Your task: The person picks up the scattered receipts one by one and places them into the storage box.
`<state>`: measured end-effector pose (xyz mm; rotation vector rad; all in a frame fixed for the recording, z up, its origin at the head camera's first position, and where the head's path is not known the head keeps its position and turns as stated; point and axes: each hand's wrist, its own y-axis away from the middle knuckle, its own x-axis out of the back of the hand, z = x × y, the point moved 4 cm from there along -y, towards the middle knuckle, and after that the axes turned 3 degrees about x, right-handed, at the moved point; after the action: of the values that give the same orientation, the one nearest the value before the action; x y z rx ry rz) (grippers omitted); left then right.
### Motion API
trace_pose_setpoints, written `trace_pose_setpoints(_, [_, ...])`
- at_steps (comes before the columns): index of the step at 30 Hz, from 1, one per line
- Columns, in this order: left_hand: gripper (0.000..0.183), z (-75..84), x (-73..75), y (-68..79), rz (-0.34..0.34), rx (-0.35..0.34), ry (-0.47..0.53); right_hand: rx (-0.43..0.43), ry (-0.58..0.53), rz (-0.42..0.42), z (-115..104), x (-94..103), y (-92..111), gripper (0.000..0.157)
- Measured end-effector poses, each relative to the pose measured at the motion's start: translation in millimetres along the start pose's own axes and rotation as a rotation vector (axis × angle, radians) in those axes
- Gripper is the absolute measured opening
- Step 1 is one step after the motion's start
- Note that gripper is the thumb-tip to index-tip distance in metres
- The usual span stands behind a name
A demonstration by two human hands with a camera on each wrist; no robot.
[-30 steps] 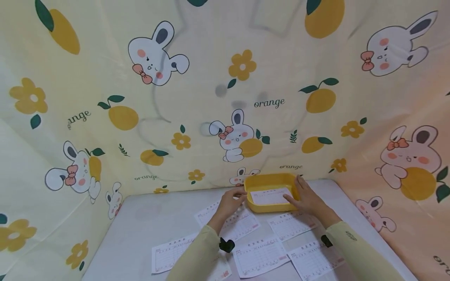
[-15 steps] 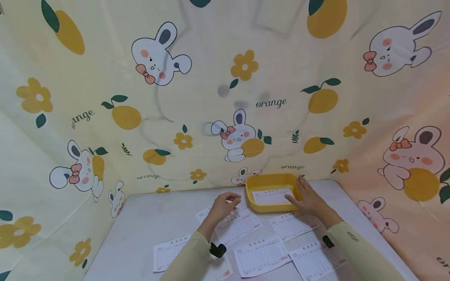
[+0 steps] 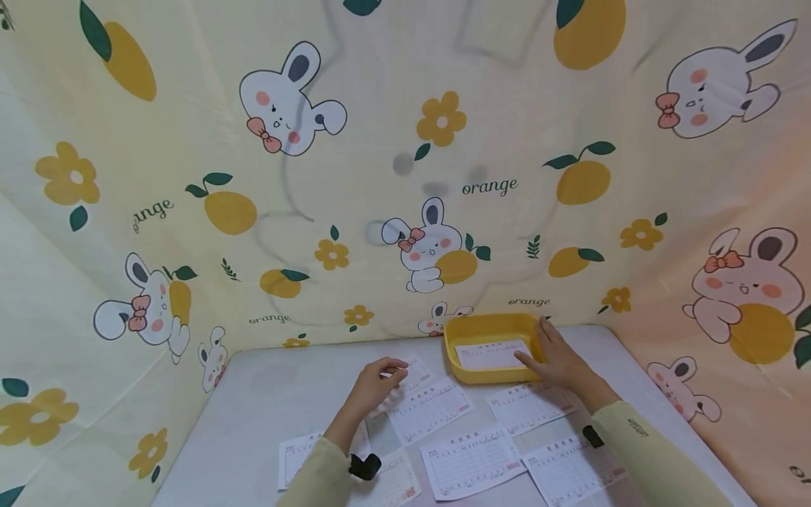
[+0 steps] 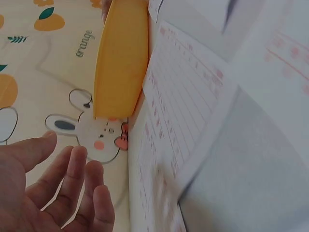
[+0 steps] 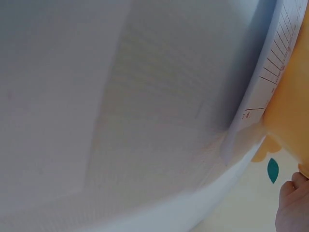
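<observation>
A yellow plastic tray (image 3: 494,378) sits at the back of the table with a printed paper form (image 3: 491,355) lying in it. My right hand (image 3: 564,358) grips the tray's right wall, the thumb reaching over the rim and the fingers along the outside; the right wrist view catches only part of this hand (image 5: 294,205) against the tray. To the left of the tray, my left hand (image 3: 375,386) hovers above a partly covered form (image 3: 415,372), its fingers loosely bent and holding nothing. The left wrist view shows those fingers (image 4: 77,166) spread apart from the tray wall (image 4: 120,58).
Several more printed forms lie on the white table (image 3: 253,394), among them one at front centre (image 3: 469,461), one at front right (image 3: 570,468) and one beneath the left forearm (image 3: 298,458). A patterned curtain (image 3: 355,183) with rabbits and oranges encloses the back and sides.
My left hand has moved from the tray's left edge leftward and toward me, over the forms. The right hand stays on the tray, which has not visibly moved.
</observation>
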<state>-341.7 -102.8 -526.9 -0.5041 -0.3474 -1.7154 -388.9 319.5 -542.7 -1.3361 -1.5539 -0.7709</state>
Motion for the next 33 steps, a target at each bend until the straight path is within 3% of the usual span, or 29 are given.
trace_pose_setpoints(7, [0.025, -10.2, 25.9, 18.2, 0.011, -0.016, -0.041, 0.003, -0.005, 0.003, -2.7, 2.1, 0.8, 0.114])
trace_pose_setpoints(14, [0.028, -20.4, 46.7, 35.5, 0.015, 0.051, -0.093, 0.022, -0.002, 0.023, -2.8, 1.4, 2.2, 0.112])
trace_pose_setpoints(22, [0.025, -34.3, 63.2, 55.9, 0.044, 0.063, -0.157, 0.022, 0.010, 0.025, 1.5, -2.0, 0.1, 0.116])
trace_pose_setpoints(33, [0.024, -57.5, 91.1, 84.8, 0.082, 0.162, -0.167, 0.031, 0.006, 0.016, 2.7, -1.6, -1.8, 0.114])
